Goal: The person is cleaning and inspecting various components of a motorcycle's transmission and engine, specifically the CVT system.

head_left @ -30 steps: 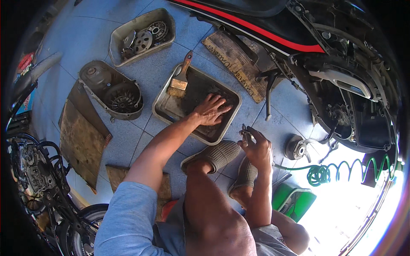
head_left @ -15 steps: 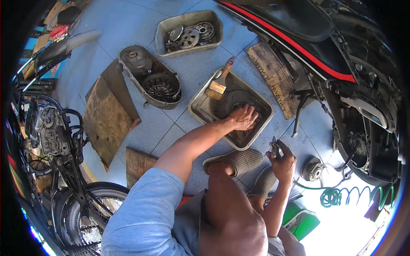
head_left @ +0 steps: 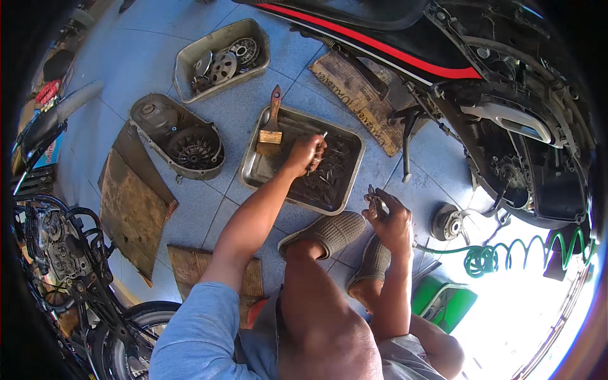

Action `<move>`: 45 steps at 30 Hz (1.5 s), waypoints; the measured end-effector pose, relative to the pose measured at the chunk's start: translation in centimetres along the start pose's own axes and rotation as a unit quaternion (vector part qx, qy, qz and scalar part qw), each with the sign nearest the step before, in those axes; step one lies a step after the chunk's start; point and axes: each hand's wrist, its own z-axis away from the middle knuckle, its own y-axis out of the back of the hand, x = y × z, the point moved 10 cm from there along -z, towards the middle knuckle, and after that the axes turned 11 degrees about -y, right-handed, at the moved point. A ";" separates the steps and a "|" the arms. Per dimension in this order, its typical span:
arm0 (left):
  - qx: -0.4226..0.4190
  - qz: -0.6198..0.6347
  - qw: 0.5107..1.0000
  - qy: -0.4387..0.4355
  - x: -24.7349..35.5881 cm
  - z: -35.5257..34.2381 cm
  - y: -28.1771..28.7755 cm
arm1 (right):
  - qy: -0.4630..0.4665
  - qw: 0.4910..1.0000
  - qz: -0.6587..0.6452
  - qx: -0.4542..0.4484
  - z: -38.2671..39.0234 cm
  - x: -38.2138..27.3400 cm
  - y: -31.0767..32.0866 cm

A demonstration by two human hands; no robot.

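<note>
My left hand (head_left: 306,154) is closed in a fist over the shallow metal tray (head_left: 350,183). From it pokes the end of a slim metal bolt (head_left: 325,134). Loose bolts (head_left: 326,170) lie scattered on the tray's dark, wet bottom. A paintbrush (head_left: 272,125) with a wooden handle leans on the tray's far left rim, bristles inside. Right of the tray's near corner, my right hand (head_left: 391,221) is closed on small metal pieces (head_left: 373,199), held between thumb and fingers. Their exact kind is hard to make out.
A bin of metal discs (head_left: 221,60) and an engine cover (head_left: 180,136) lie beyond and left of the tray. Cardboard (head_left: 136,212) covers part of the tiles. Motorbikes flank both sides; a kickstand (head_left: 407,149) juts in. A green coiled hose (head_left: 484,259) runs at right.
My left hand has risen from the tray's bottom, closed, with a bolt end showing. Bolts it covered are in sight. My right hand still holds its metal pieces. The whole view has shifted.
</note>
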 end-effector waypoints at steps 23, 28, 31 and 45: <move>0.136 0.483 0.816 0.287 -1.3 5.7 -5.7 | 0.031 0.999 -0.021 -0.009 0.5 -3.5 0.0; 0.083 0.443 0.838 0.306 1.1 2.0 -10.8 | 0.074 0.994 -0.060 0.056 0.7 -5.6 2.2; 0.069 0.421 0.842 0.331 2.7 -1.7 -15.8 | 0.055 0.993 -0.077 0.073 0.1 -5.9 4.0; -0.078 0.321 0.895 0.301 2.2 -5.8 -23.9 | -0.024 0.983 -0.078 0.165 -3.6 -3.0 6.8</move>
